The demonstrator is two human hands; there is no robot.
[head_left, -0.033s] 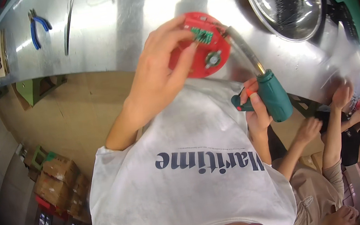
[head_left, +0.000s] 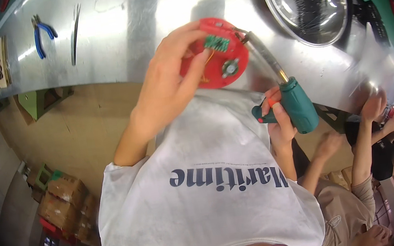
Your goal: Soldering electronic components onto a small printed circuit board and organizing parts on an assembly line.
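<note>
My left hand (head_left: pixel 162 75) is closed around the edge of a red round plastic housing (head_left: pixel 235 57), held above the near edge of the metal table. A small green circuit board (head_left: pixel 216 43) lies on the housing near my thumb and fingertips, with a thin yellow wire below it. A round metal part (head_left: pixel 230 68) sits lower on the housing. My right hand (head_left: pixel 283 126) grips a green pistol-shaped soldering gun (head_left: pixel 300 108) by its handle, a finger at the orange trigger. Its metal tube points up toward the housing's right edge; I cannot tell whether the tip touches.
Blue-handled pliers (head_left: pixel 38 39) and metal tweezers (head_left: pixel 76 34) lie at the left on the metal table (head_left: pixel 111 49). A steel bowl (head_left: pixel 276 21) with many thin black pieces stands at the far right, black parts beside it. A co-worker's hand (head_left: pixel 373 105) is at the right.
The red housing and my left hand have shifted slightly left and down. The circuit board appears turned a little. My right hand keeps its grip on the soldering gun.
</note>
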